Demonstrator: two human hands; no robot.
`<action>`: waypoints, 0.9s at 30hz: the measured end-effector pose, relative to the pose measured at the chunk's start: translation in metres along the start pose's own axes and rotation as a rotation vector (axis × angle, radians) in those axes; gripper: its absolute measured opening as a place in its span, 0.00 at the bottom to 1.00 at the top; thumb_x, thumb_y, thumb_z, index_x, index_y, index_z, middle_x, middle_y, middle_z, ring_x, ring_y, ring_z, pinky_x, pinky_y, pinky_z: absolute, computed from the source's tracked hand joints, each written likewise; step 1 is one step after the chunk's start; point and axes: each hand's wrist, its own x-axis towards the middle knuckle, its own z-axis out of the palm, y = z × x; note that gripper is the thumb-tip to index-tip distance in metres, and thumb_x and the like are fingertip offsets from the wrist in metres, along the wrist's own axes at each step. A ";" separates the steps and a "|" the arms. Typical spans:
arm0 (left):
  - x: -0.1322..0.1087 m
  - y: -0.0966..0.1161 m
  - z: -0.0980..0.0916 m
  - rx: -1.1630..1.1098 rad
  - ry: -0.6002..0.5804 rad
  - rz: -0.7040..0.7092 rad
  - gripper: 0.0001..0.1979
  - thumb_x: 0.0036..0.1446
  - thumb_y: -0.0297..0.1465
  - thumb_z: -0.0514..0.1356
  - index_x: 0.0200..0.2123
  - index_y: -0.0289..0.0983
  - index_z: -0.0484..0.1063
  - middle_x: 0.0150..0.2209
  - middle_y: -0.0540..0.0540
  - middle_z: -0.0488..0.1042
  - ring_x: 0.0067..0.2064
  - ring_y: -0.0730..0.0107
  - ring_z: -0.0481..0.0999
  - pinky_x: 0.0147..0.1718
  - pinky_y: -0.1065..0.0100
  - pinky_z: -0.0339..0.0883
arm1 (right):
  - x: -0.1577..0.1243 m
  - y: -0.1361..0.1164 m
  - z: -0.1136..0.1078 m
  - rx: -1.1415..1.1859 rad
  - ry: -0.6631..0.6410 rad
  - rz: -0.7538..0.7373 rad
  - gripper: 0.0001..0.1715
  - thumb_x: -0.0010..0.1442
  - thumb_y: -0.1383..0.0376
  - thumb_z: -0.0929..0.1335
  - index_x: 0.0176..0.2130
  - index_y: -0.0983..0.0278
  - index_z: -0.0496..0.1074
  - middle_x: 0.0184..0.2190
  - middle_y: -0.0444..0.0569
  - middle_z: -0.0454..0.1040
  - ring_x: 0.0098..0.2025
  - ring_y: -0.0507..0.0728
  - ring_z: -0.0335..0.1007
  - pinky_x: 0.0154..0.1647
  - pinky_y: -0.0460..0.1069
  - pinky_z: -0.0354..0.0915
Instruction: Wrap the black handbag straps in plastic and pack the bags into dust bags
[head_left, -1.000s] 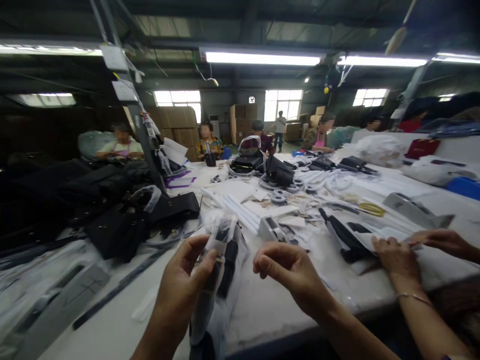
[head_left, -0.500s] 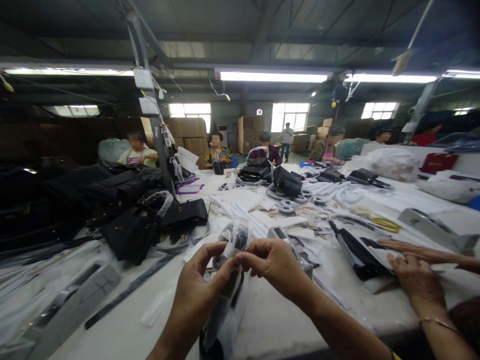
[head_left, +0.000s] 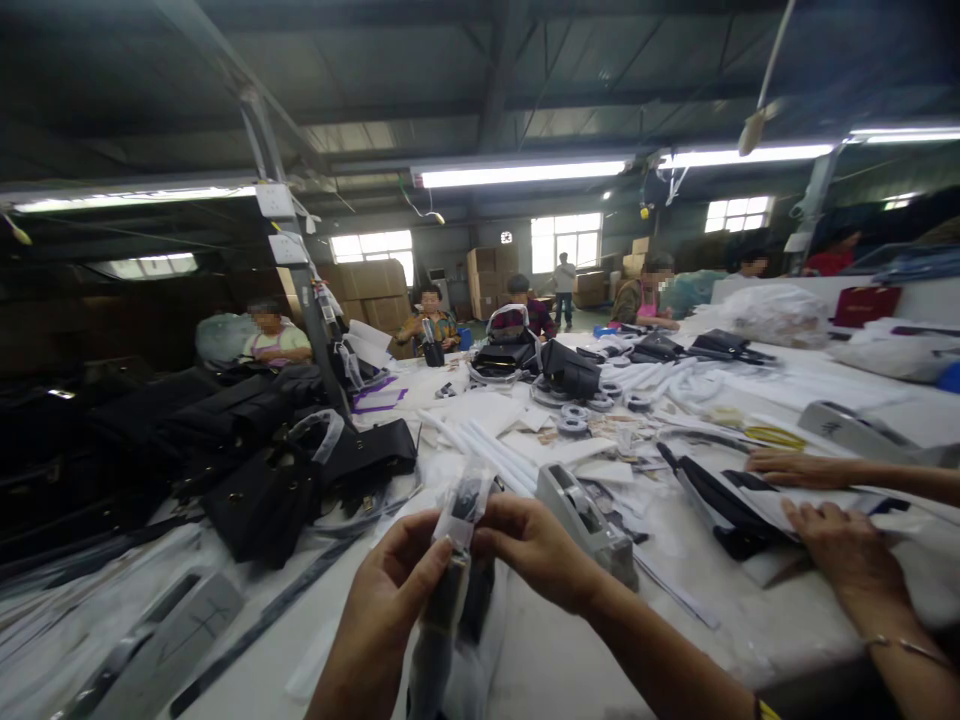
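Between my hands is a dark strap (head_left: 444, 605) in clear plastic wrapping, with a whitish band round it near the top. My left hand (head_left: 394, 585) grips it from the left, thumb pressed on the front just under the band. From the other side my right hand (head_left: 529, 550) pinches the wrapping by the band; its fingertips are partly hidden behind the strap. The lower end hangs down toward the table's near edge. A grey tape dispenser (head_left: 589, 525) stands just beyond my right hand.
Black handbags (head_left: 259, 490) are piled at left, near another grey dispenser (head_left: 161, 640). At right a co-worker's hands (head_left: 836, 530) press a white sheet on a black bag (head_left: 724, 505). White foam tubes (head_left: 487, 445) and paper scraps lie ahead. A metal post (head_left: 315, 320) rises at left.
My view has tilted up slightly and swung right. The strap's wrapped top now looks narrower and flatter between my hands. My right fingers have moved partly behind it.
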 end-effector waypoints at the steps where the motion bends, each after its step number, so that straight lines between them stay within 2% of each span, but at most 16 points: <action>1: 0.000 0.000 0.001 0.007 0.004 0.004 0.23 0.47 0.45 0.71 0.44 0.39 0.77 0.45 0.43 0.80 0.47 0.59 0.78 0.45 0.67 0.71 | 0.000 -0.001 0.002 0.038 -0.012 0.004 0.11 0.59 0.60 0.73 0.39 0.66 0.78 0.31 0.45 0.77 0.33 0.52 0.71 0.38 0.46 0.67; 5: 0.001 0.001 0.002 0.075 0.027 0.064 0.22 0.46 0.44 0.71 0.42 0.38 0.77 0.42 0.43 0.81 0.46 0.58 0.79 0.45 0.66 0.70 | 0.000 -0.006 0.013 0.026 0.035 -0.016 0.11 0.60 0.62 0.72 0.42 0.65 0.78 0.33 0.44 0.76 0.35 0.52 0.70 0.38 0.45 0.67; 7: 0.001 0.001 0.002 0.104 0.041 0.088 0.22 0.46 0.44 0.71 0.42 0.38 0.77 0.40 0.44 0.81 0.45 0.59 0.79 0.45 0.66 0.70 | 0.000 -0.008 0.017 -0.045 0.083 -0.035 0.09 0.61 0.66 0.70 0.42 0.64 0.78 0.31 0.44 0.76 0.33 0.52 0.70 0.35 0.45 0.67; 11: 0.000 0.001 0.001 0.135 0.055 0.097 0.22 0.47 0.45 0.70 0.42 0.38 0.76 0.41 0.43 0.81 0.43 0.58 0.79 0.44 0.65 0.71 | 0.001 -0.005 0.020 -0.270 0.195 -0.039 0.12 0.61 0.70 0.66 0.42 0.64 0.78 0.29 0.44 0.74 0.29 0.51 0.69 0.29 0.44 0.66; 15: 0.000 0.001 0.001 0.156 0.053 0.096 0.23 0.47 0.45 0.70 0.43 0.38 0.74 0.42 0.42 0.80 0.45 0.56 0.79 0.46 0.63 0.71 | 0.002 -0.003 0.020 -0.427 0.282 -0.056 0.11 0.59 0.70 0.68 0.41 0.63 0.79 0.32 0.46 0.76 0.30 0.52 0.70 0.33 0.46 0.66; 18: 0.000 0.001 0.000 0.150 0.047 0.083 0.22 0.49 0.45 0.69 0.44 0.40 0.74 0.44 0.43 0.80 0.46 0.57 0.79 0.45 0.63 0.72 | -0.001 -0.011 0.021 -0.212 0.202 -0.045 0.10 0.60 0.63 0.70 0.39 0.64 0.80 0.34 0.48 0.78 0.37 0.56 0.73 0.43 0.50 0.68; 22: 0.000 0.002 -0.001 0.191 0.055 0.082 0.23 0.48 0.45 0.69 0.45 0.40 0.75 0.47 0.43 0.79 0.51 0.54 0.78 0.46 0.63 0.72 | -0.010 -0.029 0.024 0.212 -0.005 0.074 0.19 0.57 0.55 0.73 0.43 0.66 0.80 0.38 0.50 0.79 0.45 0.60 0.75 0.56 0.54 0.65; 24: -0.001 0.001 -0.001 0.225 0.066 0.100 0.23 0.50 0.46 0.68 0.46 0.40 0.74 0.48 0.43 0.78 0.52 0.53 0.76 0.46 0.63 0.73 | -0.013 -0.033 0.025 0.285 0.000 0.095 0.22 0.57 0.54 0.74 0.45 0.67 0.79 0.40 0.52 0.79 0.47 0.60 0.75 0.58 0.54 0.63; 27: -0.003 -0.004 0.000 0.292 0.101 0.169 0.21 0.52 0.46 0.67 0.45 0.41 0.75 0.50 0.43 0.76 0.53 0.54 0.75 0.50 0.63 0.70 | -0.011 -0.028 0.030 0.285 0.109 0.097 0.22 0.56 0.52 0.75 0.43 0.66 0.79 0.39 0.52 0.79 0.46 0.60 0.75 0.56 0.54 0.64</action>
